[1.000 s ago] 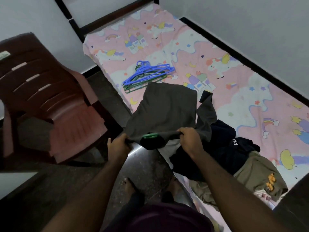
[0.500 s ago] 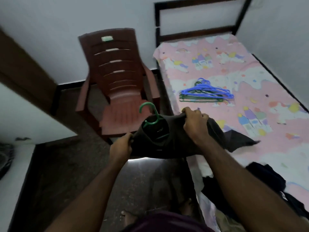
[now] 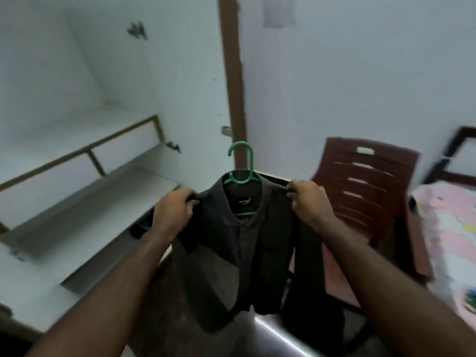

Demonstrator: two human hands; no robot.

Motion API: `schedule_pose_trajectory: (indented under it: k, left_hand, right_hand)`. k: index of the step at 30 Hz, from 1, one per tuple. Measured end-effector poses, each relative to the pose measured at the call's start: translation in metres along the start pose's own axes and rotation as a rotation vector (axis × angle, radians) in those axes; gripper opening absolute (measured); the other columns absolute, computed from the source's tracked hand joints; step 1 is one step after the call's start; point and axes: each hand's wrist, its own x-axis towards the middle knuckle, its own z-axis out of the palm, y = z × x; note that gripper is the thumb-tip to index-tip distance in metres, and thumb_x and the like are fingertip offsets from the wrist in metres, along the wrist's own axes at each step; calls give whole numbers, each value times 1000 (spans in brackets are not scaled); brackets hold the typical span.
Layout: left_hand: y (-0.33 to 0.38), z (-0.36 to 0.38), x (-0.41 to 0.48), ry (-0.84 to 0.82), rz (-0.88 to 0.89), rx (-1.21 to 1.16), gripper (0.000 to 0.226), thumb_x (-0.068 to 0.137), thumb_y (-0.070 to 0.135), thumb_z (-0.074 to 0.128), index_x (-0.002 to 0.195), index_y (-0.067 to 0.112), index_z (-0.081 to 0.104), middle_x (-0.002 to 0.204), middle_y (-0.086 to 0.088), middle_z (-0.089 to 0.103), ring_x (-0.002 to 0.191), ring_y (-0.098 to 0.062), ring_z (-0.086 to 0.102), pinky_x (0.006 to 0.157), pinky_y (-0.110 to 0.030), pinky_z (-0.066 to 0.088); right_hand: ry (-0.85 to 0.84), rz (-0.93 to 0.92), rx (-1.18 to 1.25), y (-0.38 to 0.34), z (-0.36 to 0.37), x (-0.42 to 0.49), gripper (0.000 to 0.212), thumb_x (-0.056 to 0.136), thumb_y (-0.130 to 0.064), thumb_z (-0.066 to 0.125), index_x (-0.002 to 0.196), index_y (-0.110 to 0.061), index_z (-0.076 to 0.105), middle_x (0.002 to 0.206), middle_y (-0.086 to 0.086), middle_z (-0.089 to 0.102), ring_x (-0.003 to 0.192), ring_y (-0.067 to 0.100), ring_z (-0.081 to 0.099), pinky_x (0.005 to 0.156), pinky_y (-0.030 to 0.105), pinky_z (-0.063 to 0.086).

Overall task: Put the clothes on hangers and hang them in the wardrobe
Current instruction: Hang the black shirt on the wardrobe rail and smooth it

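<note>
I am holding a dark shirt [image 3: 239, 243] up at chest height on a green hanger [image 3: 240, 163], facing white shelves [image 3: 85, 176]. My left hand [image 3: 173, 212] and right hand [image 3: 310, 202] are each pinching a shoulder. The fabric looks soft, light and floppy; gripping the hook should steady it.

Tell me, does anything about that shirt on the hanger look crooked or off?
Nothing much stands out. The shirt sits on the green hanger, with the left hand and right hand each gripping a shoulder. Its front hangs a bit uneven at the hem, and the picture is blurred.
</note>
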Motion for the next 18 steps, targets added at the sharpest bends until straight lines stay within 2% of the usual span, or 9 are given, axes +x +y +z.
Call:
schedule_pose_trajectory:
  k: [4,8,10,12,13,16,18]
  left_hand:
    - [-51,-54,41,125,-90,-61,8,89,17,59,85,24,62,91,-4,69,88,-29,62,74,-40,51]
    - [-80,-100,82,246,-187,90,8,96,20,53,100,19,59,96,-8,67,88,-31,61,70,-36,45]
    - [-94,-122,106,333,-227,184,11,96,21,52,104,19,59,98,-13,68,90,-36,61,72,-40,47]
    - [-110,-145,126,403,-268,245,14,95,22,52,106,19,60,99,-16,68,91,-39,61,75,-42,48]
    - [-119,-156,138,431,-291,274,14,95,22,52,106,20,60,99,-17,68,91,-39,61,75,-43,48]
    - [-141,-186,171,493,-323,366,13,95,23,52,105,19,59,98,-18,68,90,-40,61,75,-43,46]
    - [-151,-202,190,504,-372,429,13,95,23,52,106,18,58,98,-19,68,91,-41,61,75,-43,46]
  right_hand:
    - [-60,-160,85,-64,19,78,12,92,-15,55,100,-13,64,100,12,68,96,35,61,76,40,48]
    - [-65,-267,259,-120,35,162,20,93,-17,54,109,-22,66,105,10,70,100,32,63,81,40,51]
    - [-119,-320,422,-147,41,205,20,95,-14,55,109,-20,67,106,8,71,100,26,64,83,29,50]
    - [-170,-356,602,-169,45,245,18,94,-11,60,110,-17,66,99,10,71,90,23,64,73,19,47]
    - [-201,-360,687,-179,47,267,19,93,-11,64,111,-18,65,95,12,70,86,24,65,72,20,48]
    - [-319,-324,870,-195,59,324,23,88,-10,70,106,-18,60,92,19,68,82,28,66,76,37,53]
    - [-352,-352,895,-204,69,354,17,88,-4,68,100,-14,61,87,22,67,78,26,63,73,36,53]
